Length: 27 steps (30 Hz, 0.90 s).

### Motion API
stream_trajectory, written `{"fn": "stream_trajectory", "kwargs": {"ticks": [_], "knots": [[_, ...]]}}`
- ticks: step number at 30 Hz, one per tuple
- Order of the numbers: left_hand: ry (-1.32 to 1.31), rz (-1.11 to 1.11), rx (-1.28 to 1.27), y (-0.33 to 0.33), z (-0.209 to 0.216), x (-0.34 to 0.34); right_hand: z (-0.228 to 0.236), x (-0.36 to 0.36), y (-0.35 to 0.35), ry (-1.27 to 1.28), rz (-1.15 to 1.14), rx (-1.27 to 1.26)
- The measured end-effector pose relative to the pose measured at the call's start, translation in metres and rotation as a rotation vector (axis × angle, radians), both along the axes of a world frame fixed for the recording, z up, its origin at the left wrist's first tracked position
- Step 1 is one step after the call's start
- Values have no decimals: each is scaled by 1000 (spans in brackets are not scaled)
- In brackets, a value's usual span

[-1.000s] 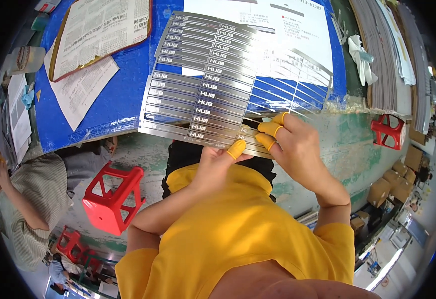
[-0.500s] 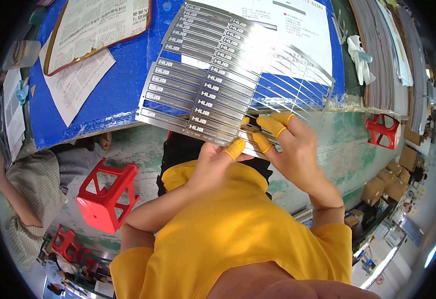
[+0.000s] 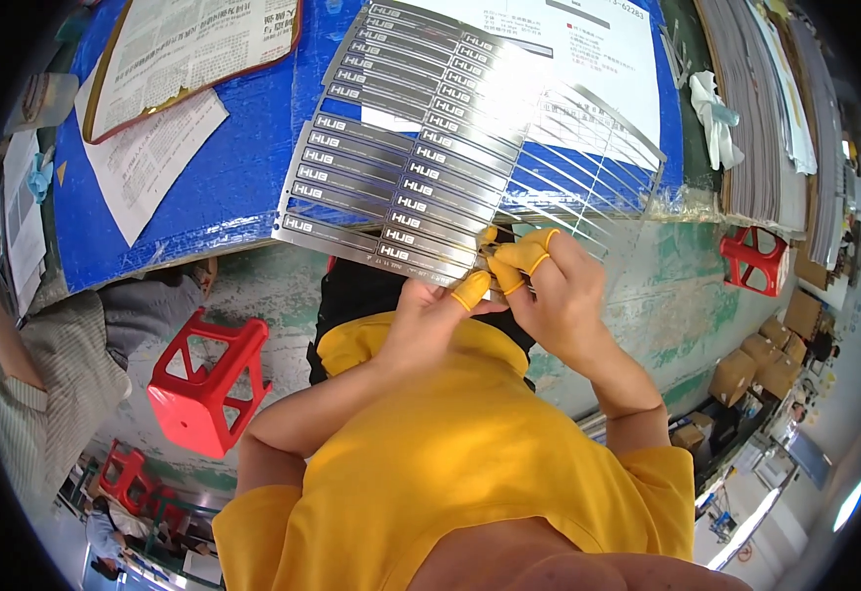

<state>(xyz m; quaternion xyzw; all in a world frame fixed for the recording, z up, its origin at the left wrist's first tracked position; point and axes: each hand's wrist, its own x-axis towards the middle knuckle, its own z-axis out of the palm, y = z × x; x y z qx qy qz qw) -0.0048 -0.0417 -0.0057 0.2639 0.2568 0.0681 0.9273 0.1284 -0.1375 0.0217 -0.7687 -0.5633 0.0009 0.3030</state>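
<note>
A thin metal sheet of dark nameplates (image 3: 352, 187) with pale lettering is held tilted over the table's front edge. Its right part is an open lattice of bare thin bars. My left hand (image 3: 429, 313) grips the lower edge, its thumb in a yellow finger cot lying on top and the other fingers mostly hidden beneath. At the right end of the lowest nameplate rows, my right hand (image 3: 561, 295) is closed in a pinch, yellow cots on its fingertips. Whatever is between those fingertips is hidden. Another yellow fingertip shows at the sheet just above the pinch.
Printed papers (image 3: 588, 69) lie behind the sheet on the blue table (image 3: 243, 128). A newspaper-covered board (image 3: 194, 59) is at the far left, stacked sheets (image 3: 746, 118) and a white glove (image 3: 714, 123) at the right. Red stools (image 3: 209, 384) stand on the floor; another person's arm (image 3: 7, 325) is at left.
My right hand has moved slightly left, and its spread fingers have come together at the sheet's lower right. My left hand and the sheet have barely shifted.
</note>
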Motion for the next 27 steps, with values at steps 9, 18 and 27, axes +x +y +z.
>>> {"fn": "stream_trajectory", "kwargs": {"ticks": [9, 18, 27], "knots": [[-41, -125, -28, 3, -4, -9, 20, 12, 12, 400, -122, -135], [-29, -11, -53, -2, -1, -5, 1, 15, 4, 103, 52, 1], [43, 16, -49, 0, 6, -2, 8, 8, 6, 31, 72, -35]]}}
